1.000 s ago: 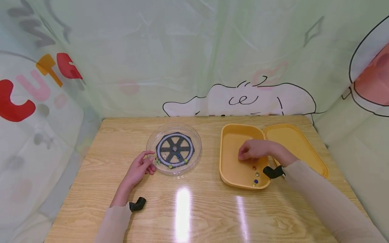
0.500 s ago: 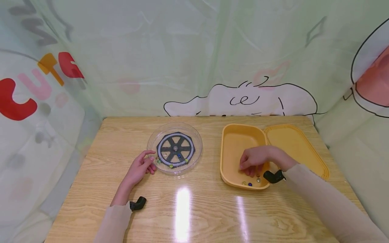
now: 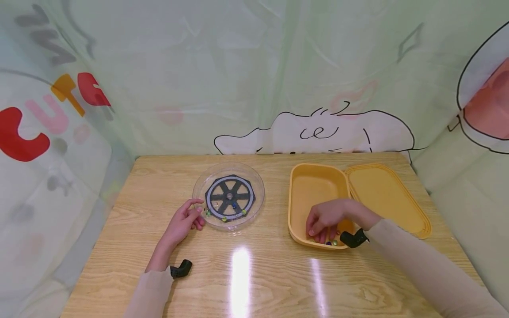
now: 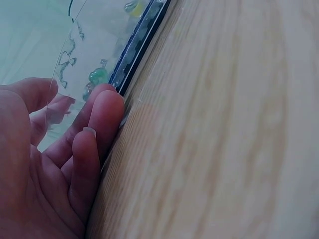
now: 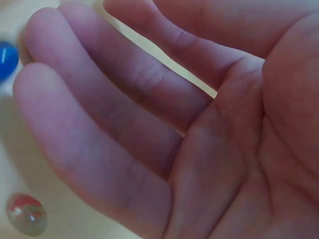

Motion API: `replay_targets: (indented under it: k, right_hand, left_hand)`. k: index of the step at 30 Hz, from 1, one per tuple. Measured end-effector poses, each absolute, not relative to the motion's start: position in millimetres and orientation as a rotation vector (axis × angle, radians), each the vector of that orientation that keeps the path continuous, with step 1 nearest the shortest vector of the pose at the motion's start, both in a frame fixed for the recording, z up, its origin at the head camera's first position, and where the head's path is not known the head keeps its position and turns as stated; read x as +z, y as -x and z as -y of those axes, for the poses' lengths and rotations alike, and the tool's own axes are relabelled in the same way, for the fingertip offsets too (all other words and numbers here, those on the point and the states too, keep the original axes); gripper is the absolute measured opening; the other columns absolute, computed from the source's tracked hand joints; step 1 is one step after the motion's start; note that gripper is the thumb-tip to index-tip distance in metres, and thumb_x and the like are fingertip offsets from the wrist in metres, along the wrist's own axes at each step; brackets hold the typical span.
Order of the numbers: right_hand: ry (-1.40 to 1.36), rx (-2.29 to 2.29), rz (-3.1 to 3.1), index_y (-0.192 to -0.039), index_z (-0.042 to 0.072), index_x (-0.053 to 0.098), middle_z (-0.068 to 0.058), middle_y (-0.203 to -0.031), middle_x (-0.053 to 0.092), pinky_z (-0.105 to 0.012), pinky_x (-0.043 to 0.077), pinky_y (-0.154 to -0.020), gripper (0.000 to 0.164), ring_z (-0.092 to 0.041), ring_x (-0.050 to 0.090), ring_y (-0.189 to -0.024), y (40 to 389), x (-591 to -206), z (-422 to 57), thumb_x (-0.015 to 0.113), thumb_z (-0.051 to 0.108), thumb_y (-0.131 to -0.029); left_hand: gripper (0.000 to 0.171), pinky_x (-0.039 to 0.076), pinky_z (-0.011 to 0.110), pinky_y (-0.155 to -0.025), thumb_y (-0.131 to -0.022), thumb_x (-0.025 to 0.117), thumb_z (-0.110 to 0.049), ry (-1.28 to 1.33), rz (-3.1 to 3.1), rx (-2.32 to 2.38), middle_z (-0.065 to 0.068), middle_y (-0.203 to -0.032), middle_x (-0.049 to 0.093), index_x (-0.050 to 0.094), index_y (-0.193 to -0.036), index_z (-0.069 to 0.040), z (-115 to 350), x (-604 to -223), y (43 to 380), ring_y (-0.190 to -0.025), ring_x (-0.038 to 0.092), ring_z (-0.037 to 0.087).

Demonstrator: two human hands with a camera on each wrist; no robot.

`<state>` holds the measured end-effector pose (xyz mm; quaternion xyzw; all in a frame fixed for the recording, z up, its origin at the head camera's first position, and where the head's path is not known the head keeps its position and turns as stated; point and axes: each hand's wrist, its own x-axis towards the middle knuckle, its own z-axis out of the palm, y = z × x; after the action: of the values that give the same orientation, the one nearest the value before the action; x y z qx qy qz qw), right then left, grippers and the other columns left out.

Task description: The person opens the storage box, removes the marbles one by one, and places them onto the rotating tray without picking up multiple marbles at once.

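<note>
A person's left hand rests relaxed on a wood-grain desk, fingers loosely bent and gripping nothing, touching the edge of a clear dish, where a green marble and other small marbles lie about the near side of a dark spoked wheel. The right hand dips into the near end of a yellow box, fingers gently curved and well uncurled, palm bare; inside the box, a blue marble lies just beside its fingertips and a reddish marble near its outermost finger. A matching lid lies beside the box
</note>
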<state>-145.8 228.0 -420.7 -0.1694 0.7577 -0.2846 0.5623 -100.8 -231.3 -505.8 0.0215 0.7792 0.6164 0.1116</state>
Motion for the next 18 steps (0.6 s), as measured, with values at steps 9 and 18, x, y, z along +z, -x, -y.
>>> replay_targets:
  k: [9,18]
  right_hand:
    - [0.424,-0.67,-1.756,-0.101,0.014,0.075,-0.007,-0.085,0.071,-0.024,0.051,-0.053,0.011,-0.015,0.067,-0.069,146.5,-427.4,-222.4,0.064,0.013,-0.097]
    - [0.548,-0.612,-1.768,-0.097,0.012,0.074,-0.003,-0.079,0.069,-0.025,0.052,-0.057,0.03,-0.012,0.062,-0.065,147.3,-427.5,-209.7,0.067,-0.012,-0.081]
  left_hand:
    - [0.033,0.052,0.028,-0.062,-0.106,0.049,-0.018,-0.029,-2.272,1.798,0.019,-0.081,0.066,0.051,-0.137,-0.005,230.2,-499.8,100.6,-0.064,0.063,0.024]
    - [0.033,0.053,0.03,-0.063,-0.106,0.049,-0.014,-0.058,-2.266,1.795,0.02,-0.08,0.066,0.05,-0.135,0.001,221.2,-471.2,90.7,-0.065,0.064,0.027]
